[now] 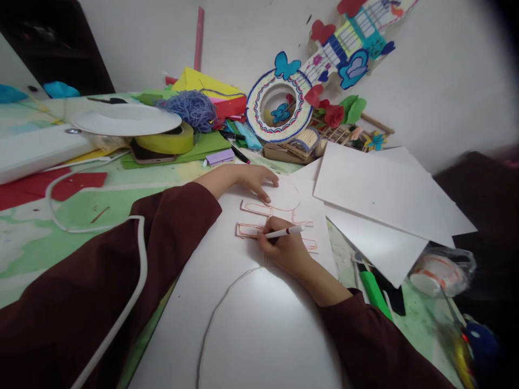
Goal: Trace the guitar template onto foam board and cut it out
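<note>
On the tablecloth [421, 319], behind and left of the drawing sheet [214, 259]: tape roll [174, 141] atop a phone [152, 158], beneath a plate [121, 120], yarn [191, 111] just behind. To the right: overlapping papers [381, 200], scissors [466, 335] nearer front. Farther back: paper-plate ring [254, 116].

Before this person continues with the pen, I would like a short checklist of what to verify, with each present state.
1. Pen held: ok, in the fingers of the right hand.
2. Sheet steadied: ok, the left hand lies on it, beside the drawn circle.
3. Pen tip touching paper: cannot tell, the right hand hides it.
4. Loose sheets off the reddish drawing: ok, they lie to its right.
5. Left arm free of the white cable: not ok, it passes across the left sleeve.
</note>
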The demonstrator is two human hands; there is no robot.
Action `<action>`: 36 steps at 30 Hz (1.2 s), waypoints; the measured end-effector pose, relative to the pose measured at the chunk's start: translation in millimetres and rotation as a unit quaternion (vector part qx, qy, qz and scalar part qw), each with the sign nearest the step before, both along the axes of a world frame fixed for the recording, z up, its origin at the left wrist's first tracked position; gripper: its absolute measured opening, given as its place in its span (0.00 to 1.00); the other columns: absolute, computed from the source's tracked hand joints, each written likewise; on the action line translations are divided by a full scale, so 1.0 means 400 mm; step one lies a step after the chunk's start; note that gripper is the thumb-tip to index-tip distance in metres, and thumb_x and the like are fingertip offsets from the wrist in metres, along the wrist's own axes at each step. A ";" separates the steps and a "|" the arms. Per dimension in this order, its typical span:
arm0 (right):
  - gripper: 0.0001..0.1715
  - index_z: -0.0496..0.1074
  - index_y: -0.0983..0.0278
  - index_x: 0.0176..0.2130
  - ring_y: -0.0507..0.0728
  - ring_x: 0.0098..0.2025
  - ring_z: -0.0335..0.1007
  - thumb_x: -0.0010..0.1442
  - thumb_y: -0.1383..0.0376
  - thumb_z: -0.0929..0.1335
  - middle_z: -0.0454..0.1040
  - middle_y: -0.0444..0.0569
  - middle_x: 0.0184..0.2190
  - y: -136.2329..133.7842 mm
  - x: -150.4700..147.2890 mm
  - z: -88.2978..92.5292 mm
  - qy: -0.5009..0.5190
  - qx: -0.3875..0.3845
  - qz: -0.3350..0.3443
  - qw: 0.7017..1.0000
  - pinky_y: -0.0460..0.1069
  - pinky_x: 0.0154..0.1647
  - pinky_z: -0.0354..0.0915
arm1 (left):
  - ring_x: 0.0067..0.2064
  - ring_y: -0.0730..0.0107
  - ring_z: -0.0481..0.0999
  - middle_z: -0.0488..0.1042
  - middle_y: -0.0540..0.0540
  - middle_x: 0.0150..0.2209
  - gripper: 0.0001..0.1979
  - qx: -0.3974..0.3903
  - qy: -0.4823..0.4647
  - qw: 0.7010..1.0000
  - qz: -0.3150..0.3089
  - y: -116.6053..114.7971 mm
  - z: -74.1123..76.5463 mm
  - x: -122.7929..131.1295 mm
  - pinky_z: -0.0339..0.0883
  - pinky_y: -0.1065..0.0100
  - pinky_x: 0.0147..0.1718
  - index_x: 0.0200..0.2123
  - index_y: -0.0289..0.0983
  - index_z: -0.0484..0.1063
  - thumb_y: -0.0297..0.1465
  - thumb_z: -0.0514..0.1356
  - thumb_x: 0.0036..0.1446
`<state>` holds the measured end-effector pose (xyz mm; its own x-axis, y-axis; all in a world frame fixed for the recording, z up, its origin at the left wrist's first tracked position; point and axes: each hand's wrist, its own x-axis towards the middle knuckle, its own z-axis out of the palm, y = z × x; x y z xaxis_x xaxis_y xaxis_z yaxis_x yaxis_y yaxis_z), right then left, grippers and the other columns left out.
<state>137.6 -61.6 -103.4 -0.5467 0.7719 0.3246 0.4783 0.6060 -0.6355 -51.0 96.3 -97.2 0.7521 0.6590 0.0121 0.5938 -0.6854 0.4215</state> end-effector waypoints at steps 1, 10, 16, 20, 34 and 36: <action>0.09 0.58 0.62 0.23 0.49 0.22 0.54 0.50 0.70 0.65 0.59 0.40 0.19 -0.001 0.000 0.001 -0.007 0.013 -0.007 1.000 0.45 0.23 0.51 | 0.60 0.59 0.61 0.60 0.46 0.62 0.38 -0.001 0.000 1.000 0.003 -0.002 0.002 0.000 0.52 0.65 0.57 0.56 0.42 0.64 0.50 0.62 0.42; 0.12 0.55 0.62 0.21 0.48 0.20 0.50 0.48 0.71 0.65 0.56 0.38 0.17 0.000 0.007 -0.003 0.001 -0.002 -0.024 1.000 0.44 0.21 0.47 | 0.61 0.58 0.59 0.59 0.48 0.63 0.39 -0.011 -0.004 1.000 0.001 0.003 -0.003 -0.003 0.49 0.64 0.58 0.58 0.45 0.62 0.50 0.62 0.42; 0.11 0.63 0.62 0.23 0.48 0.19 0.55 0.55 0.63 0.67 0.62 0.39 0.17 0.007 0.011 0.008 0.105 -0.037 -0.091 0.990 0.44 0.20 0.52 | 0.61 0.60 0.59 0.58 0.48 0.63 0.37 -0.007 -0.003 1.000 0.002 0.001 -0.003 0.000 0.49 0.65 0.58 0.57 0.43 0.63 0.48 0.62 0.43; 0.09 0.67 0.62 0.30 0.52 0.27 0.65 0.58 0.60 0.66 0.70 0.43 0.22 0.018 0.051 0.025 0.141 -0.015 -0.119 0.983 0.46 0.28 0.61 | 0.61 0.61 0.59 0.58 0.45 0.63 0.38 -0.007 0.010 1.000 0.012 -0.010 0.009 0.004 0.50 0.66 0.58 0.57 0.41 0.63 0.49 0.61 0.43; 0.34 0.53 0.71 0.62 0.62 0.66 0.43 0.63 0.57 0.60 0.56 0.62 0.62 0.004 0.217 -0.005 -0.259 0.087 -0.018 0.962 0.61 0.64 0.41 | 0.63 0.59 0.55 0.53 0.44 0.65 0.44 -0.018 0.093 0.995 0.031 -0.031 0.047 0.016 0.48 0.65 0.59 0.62 0.40 0.56 0.55 0.58 0.44; 0.34 0.53 0.71 0.62 0.62 0.66 0.43 0.63 0.56 0.61 0.55 0.62 0.63 0.003 0.216 -0.002 -0.252 0.082 -0.017 0.964 0.60 0.64 0.42 | 0.63 0.58 0.56 0.54 0.44 0.65 0.44 -0.014 0.121 0.992 0.043 -0.044 0.070 0.033 0.50 0.65 0.58 0.61 0.41 0.57 0.56 0.57 0.45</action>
